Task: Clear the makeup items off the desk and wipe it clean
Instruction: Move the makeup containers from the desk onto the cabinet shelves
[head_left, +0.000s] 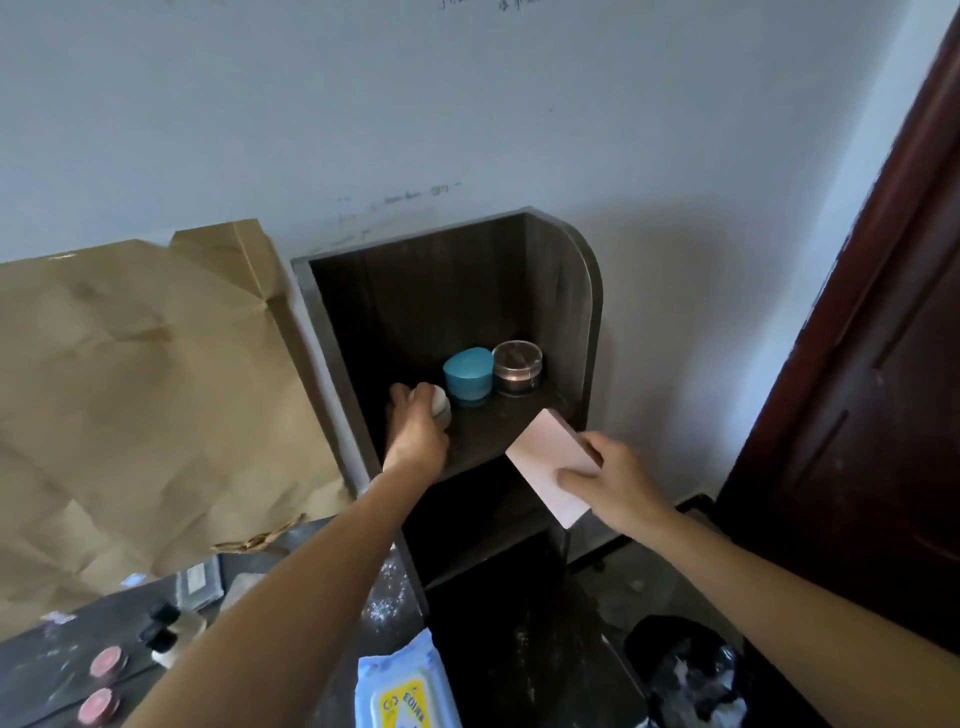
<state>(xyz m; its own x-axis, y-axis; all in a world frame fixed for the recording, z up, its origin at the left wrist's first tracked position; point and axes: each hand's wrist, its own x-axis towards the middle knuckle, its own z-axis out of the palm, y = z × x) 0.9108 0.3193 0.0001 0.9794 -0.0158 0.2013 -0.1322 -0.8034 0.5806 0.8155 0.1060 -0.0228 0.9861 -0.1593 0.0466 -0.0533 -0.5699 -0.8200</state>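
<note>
Reaching into a dark wooden shelf unit (563, 312) with the left hand (415, 428), curled round a small white jar (441, 404) and gripping it at the left side of the upper shelf. Impossible to tell whether set down or just lifted.

Just right of that hand, standing on the same shelf: a teal jar (467, 374). Right beside it, further right in the back corner: a clear-lidded jar (518, 368).

Holding a flat pale pink case (543, 462) in the right hand (621, 486), pinched between thumb and fingers at its near end. Tilted, with the far corner over the shelf's front edge, to the right of the left hand and apart from it.

Below the left forearm, back toward the body: a dark desk (47, 670) dusted with pale powder, carrying two round pink pots (108, 662), small black-capped bottles (161, 631) and a blue-and-white pack of wipes (410, 686) with a yellow label.

Left of the left hand, propped against the pale wall: a large creased sheet of brown paper (130, 389).

Beneath the right forearm, down on the floor: a black bin bag (685, 675) with pale scraps inside.

Right of the right hand: a dark red-brown door (883, 364).
</note>
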